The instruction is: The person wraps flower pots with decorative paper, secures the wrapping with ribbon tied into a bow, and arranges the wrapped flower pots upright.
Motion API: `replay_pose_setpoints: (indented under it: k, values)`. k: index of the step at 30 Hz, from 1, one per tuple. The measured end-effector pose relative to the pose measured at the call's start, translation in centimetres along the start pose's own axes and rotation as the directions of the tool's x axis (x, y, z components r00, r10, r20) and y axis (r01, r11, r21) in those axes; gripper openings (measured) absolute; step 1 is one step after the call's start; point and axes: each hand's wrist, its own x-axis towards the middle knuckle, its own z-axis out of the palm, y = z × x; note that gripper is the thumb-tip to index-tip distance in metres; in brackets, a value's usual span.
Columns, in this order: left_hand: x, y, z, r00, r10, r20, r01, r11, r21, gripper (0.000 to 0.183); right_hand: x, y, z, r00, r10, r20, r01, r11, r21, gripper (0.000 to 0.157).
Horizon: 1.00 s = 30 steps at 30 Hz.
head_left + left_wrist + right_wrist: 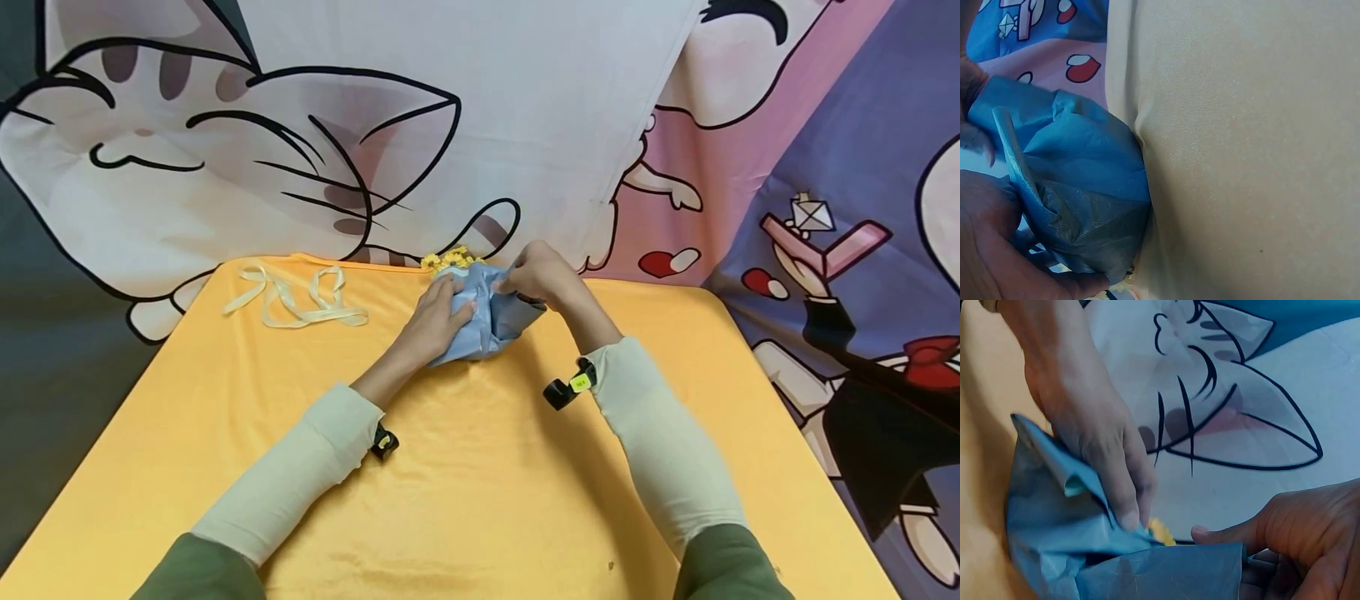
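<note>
Crumpled blue wrapping paper (pixel 480 315) is folded around a bunch of yellow flowers (pixel 453 260), whose heads show just past its far edge. My left hand (pixel 433 323) grips the paper's left side; in the left wrist view its fingers (pixel 1054 282) curl around the lower part. At the right, my right hand (pixel 546 273) pinches the paper's edge between thumb and fingers. From the right wrist view, the paper (pixel 1166 572) has a raised flap beside the left hand (pixel 1094 434), and the right thumb lies over the edge. Most of the flowers are hidden.
A loose pale yellow ribbon (pixel 315 315) lies in loops at the far left of the table. Yellow cloth (pixel 450 500) covers the tabletop. Behind its far edge hangs a cartoon-printed backdrop (pixel 555 125), close beyond the flowers.
</note>
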Motion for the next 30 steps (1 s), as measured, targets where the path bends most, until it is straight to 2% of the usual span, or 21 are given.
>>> replay_pose_setpoints:
  k: [3, 6, 9, 13, 15, 17, 20, 22, 24, 25, 28, 30]
  values:
    - [-0.1, 0.6, -0.2, 1.0, -0.026, 0.005, 0.026, 1.0, 0.004, 0.066, 0.3, -0.7, 0.4, 0.999, -0.04, 0.02, 0.04, 0.999, 0.015, 0.052]
    - [0.4, 0.1, 0.0, 0.999, -0.032, 0.005, 0.032, 0.999, 0.009, 0.066, 0.4, -0.8, 0.6, 0.995, -0.09, 0.053, 0.086, 0.994, 0.072, 0.061]
    - [1.7, -2.0, 0.9, 1.0, -0.026, -0.013, 0.027, 1.0, 0.007, 0.07, 0.3, -0.6, 0.4, 0.99, -0.089, 0.107, 0.074, 0.987, 0.139, 0.049]
    - [3.4, -4.5, 1.9, 0.999, -0.015, -0.032, 0.016, 1.0, 0.021, 0.073, -0.1, -0.7, 0.2, 0.985, -0.039, 0.169, 0.001, 0.977, 0.215, 0.018]
    - [2.6, -3.1, 1.2, 1.0, -0.021, -0.02, 0.021, 0.999, 0.025, 0.071, -0.3, -1.0, 0.3, 0.985, -0.021, 0.173, -0.025, 0.966, 0.257, 0.017]
    - [2.7, -3.3, 1.2, 0.999, -0.016, -0.034, 0.016, 0.999, 0.028, 0.073, -0.2, -1.2, 0.5, 0.984, -0.02, 0.176, -0.034, 0.955, 0.296, 0.021]
    - [1.7, -1.9, 0.4, 0.999, -0.038, -0.012, 0.038, 0.999, 0.008, 0.071, -0.1, -1.3, 0.9, 0.98, -0.046, 0.194, -0.028, 0.932, 0.362, 0.028]
    - [2.4, -3.2, 1.1, 0.999, -0.029, -0.021, 0.029, 1.0, -0.003, 0.071, 0.1, -1.0, 1.2, 0.972, -0.074, 0.223, -0.021, 0.917, 0.397, 0.029]
    - [2.1, -2.6, 0.9, 0.999, -0.041, -0.004, 0.041, 0.999, 0.001, 0.068, 0.1, -0.4, 1.4, 0.964, -0.097, 0.249, -0.023, 0.898, 0.44, 0.035]
    - [2.2, -3.0, 1.2, 0.999, -0.037, -0.013, 0.037, 0.999, 0.006, 0.069, 0.2, 0.0, 1.5, 0.96, -0.108, 0.26, -0.026, 0.886, 0.463, 0.036]
    - [1.8, -2.4, 1.2, 0.999, -0.041, -0.016, 0.041, 0.999, -0.002, 0.07, 0.3, 1.4, 1.8, 0.954, -0.124, 0.272, -0.041, 0.847, 0.53, 0.038]
    - [0.8, -0.9, 0.5, 0.998, -0.062, -0.003, 0.062, 0.998, -0.022, 0.067, 0.5, 2.7, 2.5, 0.955, -0.137, 0.265, -0.045, 0.811, 0.583, 0.037]
